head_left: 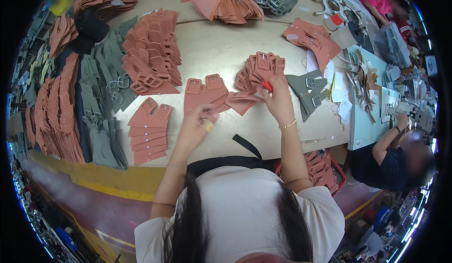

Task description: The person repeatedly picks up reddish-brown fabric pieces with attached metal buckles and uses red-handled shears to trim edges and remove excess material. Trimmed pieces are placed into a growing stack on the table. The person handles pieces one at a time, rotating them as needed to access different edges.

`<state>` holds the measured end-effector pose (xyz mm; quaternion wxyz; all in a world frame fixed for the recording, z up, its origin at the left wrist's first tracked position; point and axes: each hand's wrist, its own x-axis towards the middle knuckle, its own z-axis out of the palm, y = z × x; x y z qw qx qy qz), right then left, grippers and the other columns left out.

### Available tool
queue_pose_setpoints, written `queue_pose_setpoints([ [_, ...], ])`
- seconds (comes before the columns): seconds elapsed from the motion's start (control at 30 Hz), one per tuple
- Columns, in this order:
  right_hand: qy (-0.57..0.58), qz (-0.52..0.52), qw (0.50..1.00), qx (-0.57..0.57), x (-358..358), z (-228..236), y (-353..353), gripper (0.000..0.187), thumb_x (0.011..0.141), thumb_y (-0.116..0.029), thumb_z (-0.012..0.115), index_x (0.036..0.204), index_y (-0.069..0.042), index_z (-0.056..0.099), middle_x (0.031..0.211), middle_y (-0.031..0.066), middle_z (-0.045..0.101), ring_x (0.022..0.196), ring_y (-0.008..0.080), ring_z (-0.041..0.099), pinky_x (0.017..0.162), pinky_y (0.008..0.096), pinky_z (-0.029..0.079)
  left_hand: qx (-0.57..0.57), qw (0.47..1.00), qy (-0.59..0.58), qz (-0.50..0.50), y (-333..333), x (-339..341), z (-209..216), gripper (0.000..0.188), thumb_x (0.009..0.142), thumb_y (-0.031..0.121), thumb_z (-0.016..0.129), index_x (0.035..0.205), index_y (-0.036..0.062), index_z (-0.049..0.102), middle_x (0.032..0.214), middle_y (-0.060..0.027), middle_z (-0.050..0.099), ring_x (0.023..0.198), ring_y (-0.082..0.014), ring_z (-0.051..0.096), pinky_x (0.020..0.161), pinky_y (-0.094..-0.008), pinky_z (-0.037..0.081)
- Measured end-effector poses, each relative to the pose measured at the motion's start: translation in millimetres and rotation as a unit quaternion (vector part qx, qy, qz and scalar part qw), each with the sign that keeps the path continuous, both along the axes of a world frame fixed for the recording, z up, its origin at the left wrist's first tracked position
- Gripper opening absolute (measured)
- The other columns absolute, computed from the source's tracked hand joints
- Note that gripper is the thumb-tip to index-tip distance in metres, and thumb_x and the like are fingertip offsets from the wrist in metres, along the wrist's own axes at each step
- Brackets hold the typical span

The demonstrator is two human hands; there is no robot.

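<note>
Two bare hands in play at mid-table! The right hand (279, 97) has its fingers curled shut around a small red tool (267, 85); its working end is too small to make out. At eleven o'clock from that hand sits a bunch of buckled pink pieces (255, 72), with a pink flap (242, 105) at about nine. The left hand (199, 122) is half-curled, fingertips close together; whether they pinch anything, I cannot tell. Buckled pink parts (206, 94) lie at its twelve o'clock. Good form here, I'd judge: tool tip angled off the pink faces, left fingers steadying the edge, one piece at a time. Careful on the right: a green buckled bundle (308, 92) sits near, toward three o'clock.
</note>
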<state>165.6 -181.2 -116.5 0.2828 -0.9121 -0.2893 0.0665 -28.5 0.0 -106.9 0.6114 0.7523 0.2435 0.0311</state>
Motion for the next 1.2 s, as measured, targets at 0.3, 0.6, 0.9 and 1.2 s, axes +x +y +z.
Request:
queue_pose_setpoints([
  [0.3,0.031,0.072,0.997,-0.021,-23.4,-33.7,-21.8,0.062,0.065,-0.031,0.083,0.117,-0.011,0.057,0.105,0.0084,0.057,0.086,0.0286,0.063,0.072,0.0393,0.05,0.083,0.984,0.064,-0.147,-26.9,20.2,-19.0,0.033,0.088,0.024,0.067,0.107,-0.0028,0.062,0.093,-0.0147,0.066,0.085,-0.0214,0.063,0.075,-0.0328,0.05],
  [0.6,0.034,0.094,0.99,-0.096,-39.0,-4.3,-8.4,0.037,0.074,-0.018,0.073,0.109,-0.009,0.065,0.099,0.0151,0.061,0.08,0.0311,0.066,0.069,0.04,0.053,0.003,0.985,0.134,-0.112,-21.8,9.1,-30.1,0.03,0.086,0.019,0.068,0.104,-0.0034,0.061,0.095,-0.0156,0.066,0.084,-0.0244,0.063,0.075,-0.0342,0.05],
  [0.9,0.263,0.09,0.952,0.13,-38.4,45.6,5.1,0.032,0.084,-0.016,0.062,0.114,-0.003,0.062,0.084,0.0184,0.065,0.07,0.0245,0.063,0.068,0.0324,0.049,0.456,0.883,-0.109,0.025,-53.7,20.0,-16.9,0.06,0.081,0.023,0.071,0.13,-0.001,0.047,0.129,-0.026,0.05,0.122,-0.0364,0.05,0.095,-0.0469,0.044],
  [1.2,0.231,0.101,0.923,0.291,-46.2,74.5,29.7,0.035,0.094,-0.026,0.06,0.12,-0.004,0.056,0.101,0.0136,0.062,0.086,0.018,0.06,0.077,0.0294,0.047,-0.44,0.882,-0.114,0.126,-7.5,18.9,19.7,0.04,0.102,0.025,0.046,0.128,-0.0047,0.048,0.118,-0.0193,0.061,0.102,-0.0295,0.066,0.071,-0.0308,0.057],
])
